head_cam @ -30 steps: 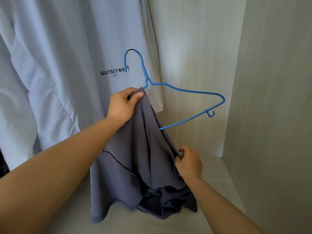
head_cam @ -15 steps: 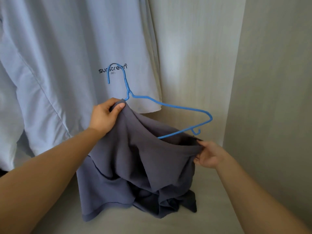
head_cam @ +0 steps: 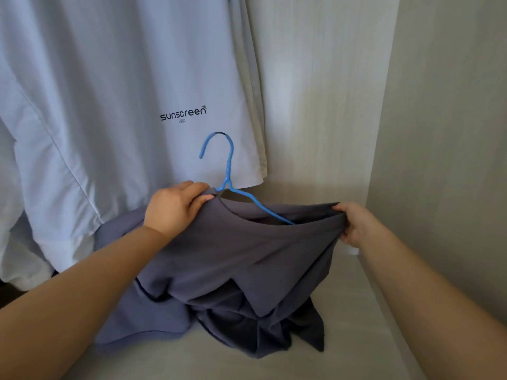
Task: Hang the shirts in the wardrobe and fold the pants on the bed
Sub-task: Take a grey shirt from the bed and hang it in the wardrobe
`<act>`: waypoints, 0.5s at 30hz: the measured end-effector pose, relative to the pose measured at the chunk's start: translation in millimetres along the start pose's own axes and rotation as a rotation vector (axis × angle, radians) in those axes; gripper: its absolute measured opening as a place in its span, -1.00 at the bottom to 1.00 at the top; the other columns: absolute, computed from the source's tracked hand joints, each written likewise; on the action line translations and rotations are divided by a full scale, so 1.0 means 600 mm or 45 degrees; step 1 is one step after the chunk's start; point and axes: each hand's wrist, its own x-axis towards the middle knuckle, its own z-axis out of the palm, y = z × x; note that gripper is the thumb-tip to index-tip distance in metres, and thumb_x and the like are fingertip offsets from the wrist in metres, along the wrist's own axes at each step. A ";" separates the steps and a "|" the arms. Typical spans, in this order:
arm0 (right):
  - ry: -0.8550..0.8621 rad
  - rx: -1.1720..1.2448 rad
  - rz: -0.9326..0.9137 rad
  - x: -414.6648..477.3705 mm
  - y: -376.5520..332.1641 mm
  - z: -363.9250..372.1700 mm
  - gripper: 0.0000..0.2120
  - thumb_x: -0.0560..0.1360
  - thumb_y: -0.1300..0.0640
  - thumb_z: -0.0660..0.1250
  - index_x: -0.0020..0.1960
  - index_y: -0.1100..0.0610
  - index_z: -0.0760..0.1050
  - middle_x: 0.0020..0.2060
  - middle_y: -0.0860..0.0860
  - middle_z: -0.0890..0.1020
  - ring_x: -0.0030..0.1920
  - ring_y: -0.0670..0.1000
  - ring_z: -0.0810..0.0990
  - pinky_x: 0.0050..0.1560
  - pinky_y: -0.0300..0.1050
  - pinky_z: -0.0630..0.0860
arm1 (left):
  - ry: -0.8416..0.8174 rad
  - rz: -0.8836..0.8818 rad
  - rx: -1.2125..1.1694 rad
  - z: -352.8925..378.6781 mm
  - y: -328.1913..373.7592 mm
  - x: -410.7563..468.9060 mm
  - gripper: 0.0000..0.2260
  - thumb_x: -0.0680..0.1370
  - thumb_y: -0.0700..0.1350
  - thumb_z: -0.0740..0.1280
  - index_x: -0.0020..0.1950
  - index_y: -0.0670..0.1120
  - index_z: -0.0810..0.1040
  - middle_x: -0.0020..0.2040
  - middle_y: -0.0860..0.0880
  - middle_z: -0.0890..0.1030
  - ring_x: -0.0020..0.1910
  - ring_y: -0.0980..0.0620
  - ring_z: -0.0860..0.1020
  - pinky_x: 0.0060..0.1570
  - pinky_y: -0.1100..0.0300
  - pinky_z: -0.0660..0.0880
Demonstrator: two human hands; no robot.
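While the grey shirt (head_cam: 247, 256) is stretched between both hands inside the wardrobe, its lower part lies bunched in folds on the wardrobe floor (head_cam: 365, 338). The left hand (head_cam: 175, 208) grips the shirt's upper edge beside the neck opening, fingers curled over the cloth and thumb pressed against it, right next to the neck of the blue hanger (head_cam: 230, 163). The right hand (head_cam: 356, 224) pinches the far right edge of the shirt, its fingers folded round a gathered bit of cloth, and the fabric runs taut from one hand to the other. The hanger stands nearly upright, its hook free and open to the left, touching no rail. One arm of the hanger slants down to the right and goes into the neck opening of the shirt; the rest of the hanger is hidden by cloth. Behind the hook hangs a white shirt (head_cam: 109, 105) with the word "sunscreen" printed near its hem, filling the left side of the view. The pale wooden back wall (head_cam: 315, 105) and side wall (head_cam: 444, 133) of the wardrobe meet in the corner on the right.
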 end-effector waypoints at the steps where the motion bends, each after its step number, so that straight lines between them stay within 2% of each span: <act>1: 0.038 -0.006 -0.059 -0.001 -0.011 0.003 -0.93 0.51 0.19 0.24 -0.16 0.12 0.42 -0.33 0.03 0.48 -0.37 -0.02 0.45 -0.43 -0.17 0.38 | -0.025 0.007 0.024 0.004 0.005 0.001 -0.48 0.60 0.18 0.04 -0.06 -0.15 0.66 -0.23 -0.11 0.66 -0.37 -0.16 0.61 -0.45 0.11 0.49; 2: 0.067 0.000 -0.128 -0.002 -0.022 0.007 -0.91 0.49 0.20 0.26 -0.19 0.13 0.42 -0.31 0.04 0.49 -0.35 -0.02 0.45 -0.42 -0.16 0.39 | -0.085 -0.074 0.015 0.007 0.012 0.003 -0.52 0.59 0.19 0.07 -0.05 -0.10 0.66 -0.23 -0.08 0.65 -0.33 -0.16 0.61 -0.41 0.12 0.47; 4: 0.095 -0.025 -0.294 -0.010 -0.040 0.022 -0.94 0.46 0.24 0.29 -0.19 0.17 0.47 -0.29 0.07 0.53 -0.32 0.02 0.50 -0.36 -0.14 0.45 | -0.221 -0.430 -0.093 0.020 0.022 0.011 -0.71 0.56 0.16 0.20 -0.03 0.03 0.63 -0.21 0.03 0.64 -0.21 -0.08 0.58 -0.33 0.18 0.40; 6: 0.103 -0.221 -0.493 -0.024 -0.046 0.039 -0.94 0.44 0.26 0.32 -0.11 0.21 0.55 -0.22 0.10 0.57 -0.21 0.08 0.55 -0.18 -0.09 0.48 | -0.293 -0.765 -0.269 0.031 0.033 0.021 -0.85 0.53 0.14 0.29 -0.07 0.13 0.60 -0.23 0.13 0.58 -0.17 0.05 0.52 -0.31 0.21 0.35; 8: 0.061 -0.484 -0.662 -0.037 -0.039 0.053 -0.84 0.43 0.28 0.33 0.00 0.18 0.59 -0.15 0.09 0.58 -0.10 0.06 0.54 -0.09 -0.14 0.47 | -0.272 -0.947 -0.436 0.037 0.043 0.031 -0.89 0.52 0.13 0.31 -0.09 0.15 0.59 -0.24 0.20 0.53 -0.14 0.10 0.49 -0.29 0.23 0.35; 10: -0.062 -0.556 -0.715 -0.045 -0.029 0.064 -0.77 0.46 0.30 0.33 0.11 0.18 0.56 -0.08 0.09 0.58 -0.09 0.04 0.55 -0.18 -0.20 0.49 | -0.257 -1.017 -0.531 0.040 0.051 0.041 -0.90 0.52 0.11 0.32 -0.09 0.14 0.59 -0.22 0.19 0.54 -0.12 0.10 0.51 -0.20 0.22 0.39; 12: -0.228 -0.464 -0.668 -0.048 -0.020 0.068 -0.72 0.51 0.28 0.30 0.23 0.20 0.47 -0.01 0.13 0.57 -0.11 0.06 0.57 -0.22 -0.17 0.53 | -0.234 -1.012 -0.585 0.037 0.059 0.043 -0.92 0.52 0.10 0.33 -0.12 0.15 0.59 -0.22 0.20 0.56 -0.15 0.14 0.53 -0.20 0.24 0.41; 13: -0.244 -0.463 -0.688 -0.047 -0.018 0.066 -0.70 0.54 0.25 0.28 0.27 0.20 0.44 -0.01 0.13 0.58 -0.12 0.07 0.58 -0.17 -0.13 0.55 | -0.208 -0.991 -0.607 0.034 0.063 0.042 -0.92 0.52 0.09 0.33 -0.15 0.15 0.59 -0.23 0.22 0.57 -0.17 0.19 0.53 -0.24 0.29 0.40; 15: -0.089 -0.709 -0.905 -0.039 -0.017 0.057 -0.69 0.55 0.18 0.27 0.28 0.16 0.46 -0.03 0.09 0.60 -0.06 0.06 0.58 0.01 -0.10 0.51 | -0.151 -0.957 -0.671 0.029 0.067 0.038 -0.91 0.51 0.07 0.35 -0.19 0.17 0.59 -0.25 0.25 0.60 -0.18 0.27 0.54 -0.27 0.39 0.39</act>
